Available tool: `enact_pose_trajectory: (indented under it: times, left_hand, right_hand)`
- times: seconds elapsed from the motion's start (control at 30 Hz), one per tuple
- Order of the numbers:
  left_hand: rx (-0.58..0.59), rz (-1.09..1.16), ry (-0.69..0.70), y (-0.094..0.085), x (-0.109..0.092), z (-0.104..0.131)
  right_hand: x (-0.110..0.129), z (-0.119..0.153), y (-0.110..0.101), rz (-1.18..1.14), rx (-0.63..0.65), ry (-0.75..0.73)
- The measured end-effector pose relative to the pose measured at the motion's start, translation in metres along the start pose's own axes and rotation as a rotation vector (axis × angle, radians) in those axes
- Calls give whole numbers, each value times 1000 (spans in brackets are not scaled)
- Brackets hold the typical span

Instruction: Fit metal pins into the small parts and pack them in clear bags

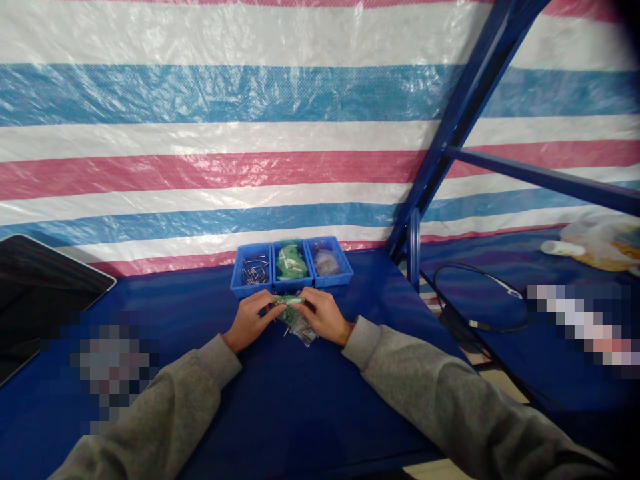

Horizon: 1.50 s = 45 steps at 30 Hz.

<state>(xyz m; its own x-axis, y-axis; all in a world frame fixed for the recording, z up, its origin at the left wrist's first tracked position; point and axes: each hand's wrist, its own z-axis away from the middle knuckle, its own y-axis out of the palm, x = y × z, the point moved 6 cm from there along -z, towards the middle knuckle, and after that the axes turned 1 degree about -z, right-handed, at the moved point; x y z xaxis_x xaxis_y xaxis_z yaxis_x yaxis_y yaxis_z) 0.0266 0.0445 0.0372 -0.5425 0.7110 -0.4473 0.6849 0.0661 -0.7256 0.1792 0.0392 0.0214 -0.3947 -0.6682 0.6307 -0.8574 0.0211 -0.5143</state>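
The left hand (253, 320) and right hand (326, 317) pinch a small green-and-whitish item (289, 301), too small to identify, between narrowed fingers, above a clear plastic bag of slim metal pieces (304, 332) near the blue surface (290, 407). Just beyond, three blue rectangular plastic bins (249, 291) stand side by side, holding thin metal rods (255, 271), a green plastic packet (291, 263) and a translucent pouch (327, 263).

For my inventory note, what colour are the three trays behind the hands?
The three trays are blue, as the head view shows.
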Motion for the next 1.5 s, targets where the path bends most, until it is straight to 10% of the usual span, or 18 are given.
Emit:
enact_pose_trajectory:
  times: [1.5]
  left_hand:
    - [-29,50,44,-6,-10,-3]
  right_hand:
    - [10,-2,-8,-69,-28,-21]
